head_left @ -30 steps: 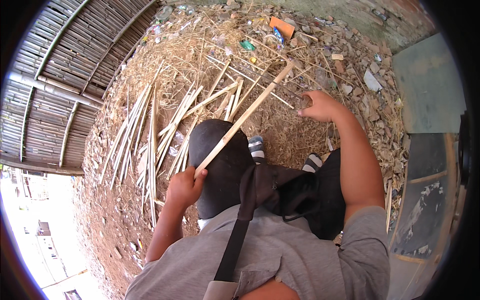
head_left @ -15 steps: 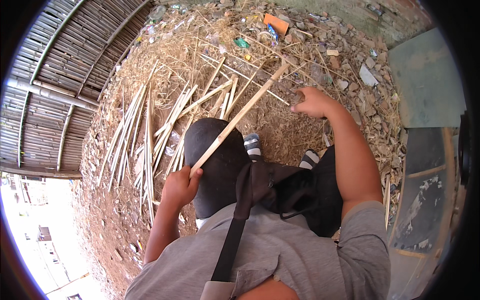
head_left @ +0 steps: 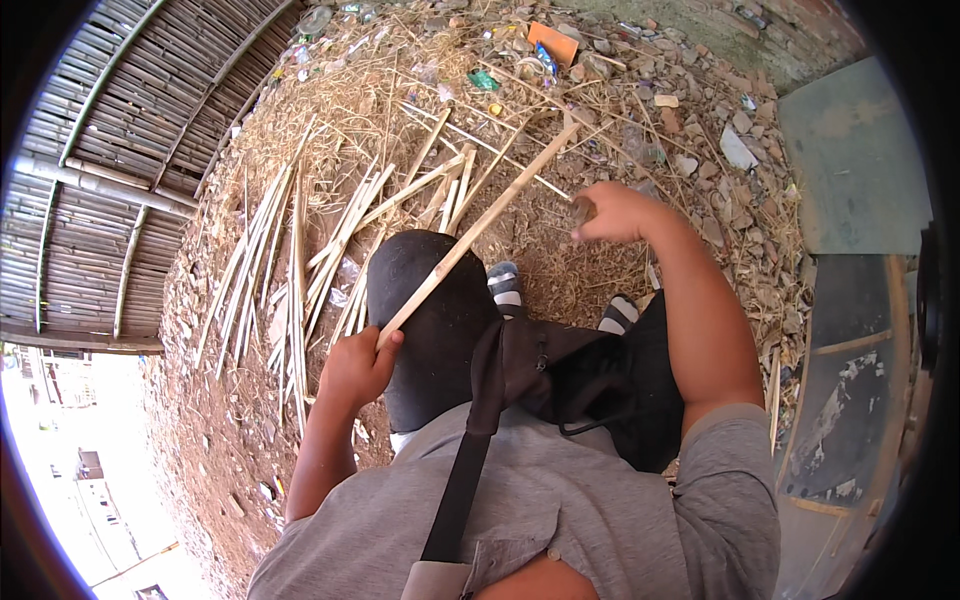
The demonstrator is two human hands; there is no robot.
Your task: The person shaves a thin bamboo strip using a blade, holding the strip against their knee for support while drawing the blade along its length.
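My left hand (head_left: 358, 372) is closed round the near end of a long, pale split bamboo strip (head_left: 480, 228). The strip slants up and to the right, resting across my black-covered knee (head_left: 410, 275), with its far end over the littered ground. To the right of the strip, my right hand (head_left: 622, 212) is curled and apart from it. A small brown-grey rounded piece (head_left: 583, 209) shows at its fingers; the rest is hidden, so I cannot tell its kind.
Several split bamboo strips (head_left: 255, 250) lie in loose bundles at the left, with more strips (head_left: 350, 225) beyond my knee. Straw, stones and litter cover the ground. A bamboo-slat wall (head_left: 120, 100) stands at the left, grey-green panels (head_left: 855, 160) at the right. My sandalled foot (head_left: 505, 285) shows below.
My right hand has shifted slightly left and down, closer to the bamboo strip. My left hand keeps its hold, and the strip has barely moved.
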